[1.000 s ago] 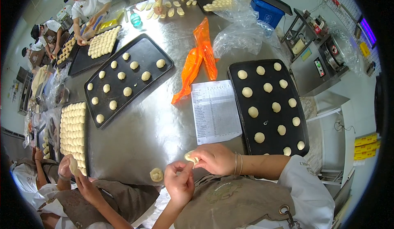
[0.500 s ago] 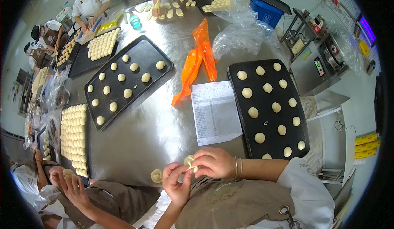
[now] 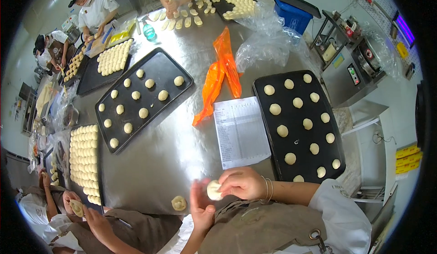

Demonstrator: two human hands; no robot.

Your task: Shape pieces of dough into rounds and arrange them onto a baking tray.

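Note:
My right hand (image 3: 240,184), bracelets at its wrist, pinches a pale dough ball (image 3: 214,190) by its side at the table's near edge. Beside the ball is my left hand (image 3: 200,205), fingers raised and apart, slightly smeared by motion; whether its fingers touch the dough I cannot tell. On the metal table, just left of my hands, lies a dough piece (image 3: 179,203) with a folded, dimpled top. A printed paper sheet (image 3: 241,132) lies just beyond my hands. To the right of it, a black tray (image 3: 297,141) holds several spaced dough balls.
Another black tray (image 3: 152,109) with spaced dough balls lies at an angle on the left. An orange plastic bag (image 3: 219,74) and clear plastic (image 3: 264,38) lie farther back. A co-worker's hand (image 3: 98,224) works dough at my left, near a tray of packed dough rows (image 3: 84,163).
My left hand has let go of the dough and opened; before, both hands pinched it. The dough now shows a rounder, smoother side. The view has shifted slightly.

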